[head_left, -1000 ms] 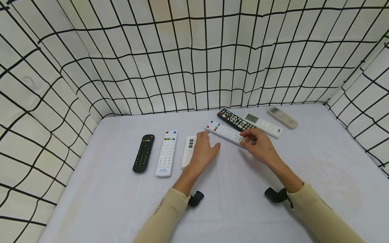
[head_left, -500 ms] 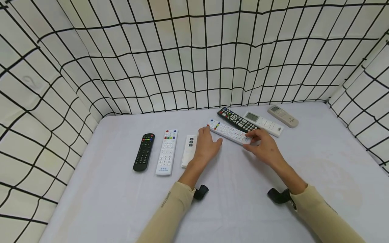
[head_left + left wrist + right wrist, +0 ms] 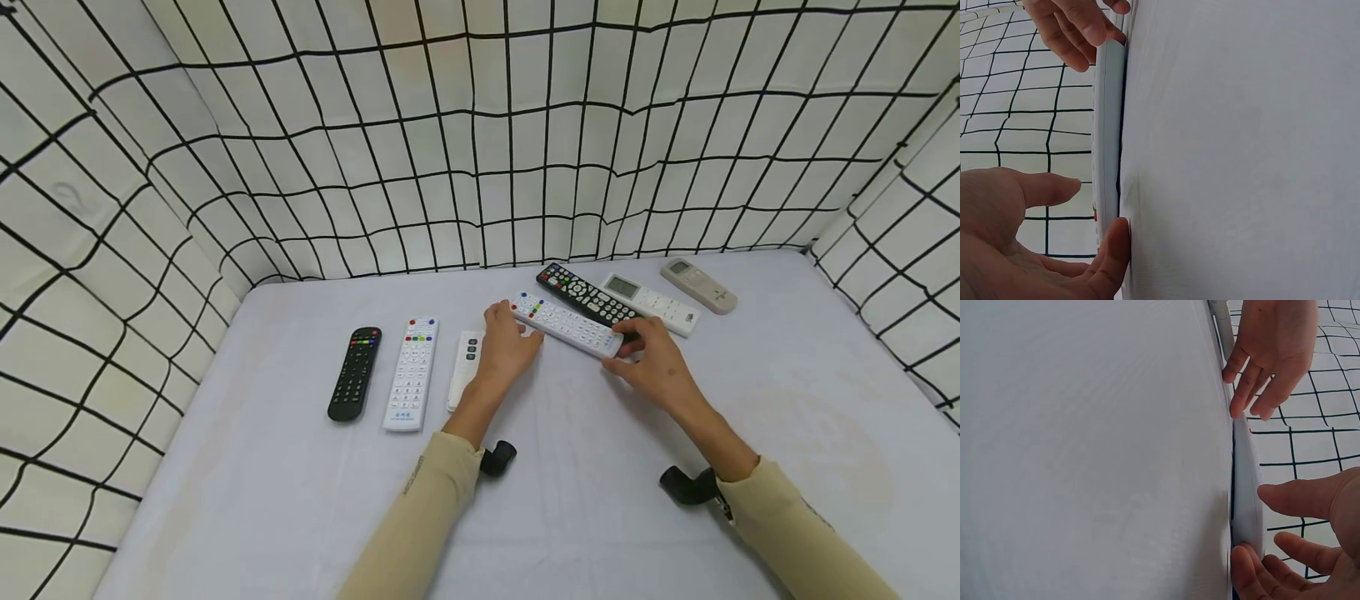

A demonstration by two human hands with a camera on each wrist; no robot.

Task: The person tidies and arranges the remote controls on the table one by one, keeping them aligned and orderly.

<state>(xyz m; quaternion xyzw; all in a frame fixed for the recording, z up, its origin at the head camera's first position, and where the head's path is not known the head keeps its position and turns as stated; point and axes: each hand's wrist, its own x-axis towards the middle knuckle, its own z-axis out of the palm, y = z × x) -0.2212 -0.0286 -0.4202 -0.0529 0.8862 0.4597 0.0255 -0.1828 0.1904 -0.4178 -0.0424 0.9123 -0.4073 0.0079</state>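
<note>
A white remote control (image 3: 566,323) with coloured buttons lies slanted in the head view, between my two hands. My right hand (image 3: 656,362) grips its right end, thumb at the near edge and fingers round the far side. At its left end rest the fingertips of my left hand (image 3: 504,350), the thumb standing apart from it. In the left wrist view, the remote's pale side (image 3: 1110,125) runs between both hands. Right behind it lies a black remote (image 3: 585,296) with many buttons. Under my left hand, a smaller white remote (image 3: 462,375) is partly hidden.
On the left lie a black remote (image 3: 354,375) and a long white remote (image 3: 411,375). At the back right are a white remote with a screen (image 3: 651,304) and a beige one (image 3: 699,286). Black netting (image 3: 480,142) over white cloth walls in the white-covered table (image 3: 570,500).
My right hand has shifted slightly right, and the slanted white remote's right end now shows between its thumb and fingers. The left hand has stayed near the left end. Other remotes lie unchanged.
</note>
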